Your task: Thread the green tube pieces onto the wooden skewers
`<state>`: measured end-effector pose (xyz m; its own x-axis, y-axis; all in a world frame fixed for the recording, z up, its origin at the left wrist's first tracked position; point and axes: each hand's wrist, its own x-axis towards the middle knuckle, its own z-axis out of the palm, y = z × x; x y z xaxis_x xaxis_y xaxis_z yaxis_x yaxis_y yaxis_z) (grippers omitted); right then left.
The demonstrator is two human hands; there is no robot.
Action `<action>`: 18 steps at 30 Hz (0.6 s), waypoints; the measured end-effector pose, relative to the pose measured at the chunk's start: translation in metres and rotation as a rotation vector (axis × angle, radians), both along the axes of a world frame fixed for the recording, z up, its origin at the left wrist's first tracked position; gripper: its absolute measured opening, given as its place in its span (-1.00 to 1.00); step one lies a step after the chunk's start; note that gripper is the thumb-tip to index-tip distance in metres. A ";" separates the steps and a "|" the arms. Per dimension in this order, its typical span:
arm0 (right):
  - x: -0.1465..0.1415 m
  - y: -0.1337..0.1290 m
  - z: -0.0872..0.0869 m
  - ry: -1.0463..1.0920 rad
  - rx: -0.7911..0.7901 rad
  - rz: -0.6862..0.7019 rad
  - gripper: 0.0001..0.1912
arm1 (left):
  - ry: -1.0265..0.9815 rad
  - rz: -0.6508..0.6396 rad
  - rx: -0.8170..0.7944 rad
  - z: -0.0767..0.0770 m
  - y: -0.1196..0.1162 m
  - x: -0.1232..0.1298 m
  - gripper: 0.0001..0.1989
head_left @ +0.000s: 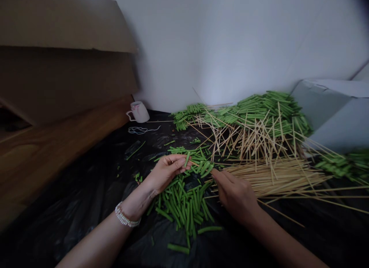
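My right hand (238, 197) is closed around a thin wooden skewer (195, 164) that points left. Several short green bean pieces (206, 169) sit side by side on the skewer, close to my right fingers. At the skewer's other end, my left hand (167, 170) pinches a single green bean piece (187, 159) between thumb and fingers. Whether the tip has pierced that piece is too small to tell. Below both hands lies a loose pile of cut green bean pieces (187, 208). A pearl bracelet (124, 216) circles my left wrist.
Filled skewers (268, 106) are stacked against the pale wall. Bare skewers (276, 177) lie right of my hands. Black plastic sheeting (95, 199) covers the surface. A white mug (140, 112), a string (140, 130), a cardboard box (63, 26) and a white box (334, 110) stand around.
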<state>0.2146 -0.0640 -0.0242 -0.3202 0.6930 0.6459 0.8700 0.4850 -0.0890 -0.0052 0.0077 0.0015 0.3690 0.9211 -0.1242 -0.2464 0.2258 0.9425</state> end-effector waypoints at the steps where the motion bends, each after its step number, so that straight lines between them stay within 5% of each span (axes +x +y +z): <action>1: 0.000 0.000 0.000 0.003 0.004 -0.001 -0.67 | 0.004 -0.008 0.008 0.000 0.000 0.000 -0.76; 7: -0.001 -0.001 0.001 0.004 -0.010 0.002 -0.67 | 0.074 -0.009 0.072 0.001 -0.002 0.001 -0.75; 18: -0.001 -0.001 0.002 0.009 0.010 0.000 -0.67 | -0.014 -0.033 -0.062 0.004 -0.002 0.001 -0.75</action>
<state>0.2139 -0.0654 -0.0219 -0.3142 0.6866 0.6556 0.8693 0.4857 -0.0920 -0.0045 0.0058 0.0054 0.4011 0.8991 -0.1754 -0.2514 0.2922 0.9227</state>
